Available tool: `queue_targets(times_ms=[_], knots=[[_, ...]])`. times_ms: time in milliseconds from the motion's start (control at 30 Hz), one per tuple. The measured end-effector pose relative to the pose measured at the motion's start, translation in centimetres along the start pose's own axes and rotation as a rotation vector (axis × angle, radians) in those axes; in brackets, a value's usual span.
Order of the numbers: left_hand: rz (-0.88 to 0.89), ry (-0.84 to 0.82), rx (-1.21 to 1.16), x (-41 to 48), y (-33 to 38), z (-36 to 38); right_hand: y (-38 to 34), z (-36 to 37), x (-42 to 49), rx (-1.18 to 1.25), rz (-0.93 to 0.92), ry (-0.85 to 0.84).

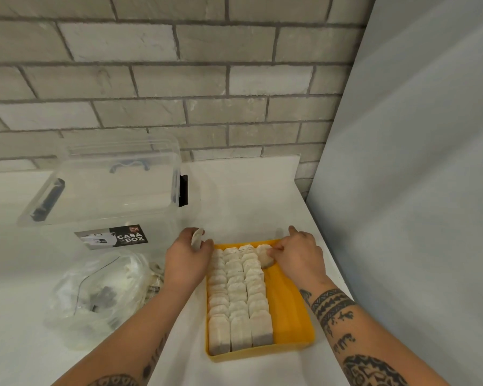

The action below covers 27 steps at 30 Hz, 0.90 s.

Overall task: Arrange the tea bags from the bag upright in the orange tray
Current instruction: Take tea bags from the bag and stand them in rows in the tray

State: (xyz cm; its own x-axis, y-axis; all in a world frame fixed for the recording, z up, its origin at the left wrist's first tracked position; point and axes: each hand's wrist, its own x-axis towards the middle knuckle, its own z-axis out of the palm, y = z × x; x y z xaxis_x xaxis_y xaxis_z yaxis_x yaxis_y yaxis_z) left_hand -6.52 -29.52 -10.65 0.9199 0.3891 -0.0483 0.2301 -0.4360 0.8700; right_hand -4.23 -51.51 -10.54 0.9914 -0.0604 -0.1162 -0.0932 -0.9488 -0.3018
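Low centre of the frame, the orange tray (290,307) holds three upright rows of tea bags (236,291). The right hand (300,257) pinches one (265,256) at its top right; the left hand (187,259) grips another (197,238); the plastic bag (101,293) lies left

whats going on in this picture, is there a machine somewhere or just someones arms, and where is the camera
There is no machine: these are a person's two bare hands, filmed by one camera worn on the head, looking forward and down. On the white counter sits an orange tray with three rows of tea bags standing upright. The left hand holds a spare tea bag by the tray's far left corner. The right hand pinches a single tea bag at the far end, beside the rows. A clear plastic bag lies to the left, with a clear storage box behind it.
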Motion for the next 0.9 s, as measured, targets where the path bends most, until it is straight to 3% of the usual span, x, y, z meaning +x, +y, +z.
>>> queue_targets(times_ms=[133,333,533,667,900], knots=[[-0.058,-0.061,-0.284,-0.4,1.3,-0.4,0.3,-1.1,-0.4,0.059,0.013,0.027],[-0.07,-0.322,-0.494,-2.0,2.9,-0.3,0.1,-3.1,-1.9,0.493,-0.054,0.187],[0.02,-0.487,-0.556,-4.1,4.5,-0.4,-1.9,-5.1,-4.2,0.806,-0.135,0.07],[0.073,-0.533,-0.481,-5.0,5.5,-0.5,-3.3,-5.3,-5.4,0.833,-0.184,0.008],[0.122,-0.556,-0.366,-5.6,5.8,-0.5,-3.3,-6.1,-6.8,0.714,-0.138,0.055]])
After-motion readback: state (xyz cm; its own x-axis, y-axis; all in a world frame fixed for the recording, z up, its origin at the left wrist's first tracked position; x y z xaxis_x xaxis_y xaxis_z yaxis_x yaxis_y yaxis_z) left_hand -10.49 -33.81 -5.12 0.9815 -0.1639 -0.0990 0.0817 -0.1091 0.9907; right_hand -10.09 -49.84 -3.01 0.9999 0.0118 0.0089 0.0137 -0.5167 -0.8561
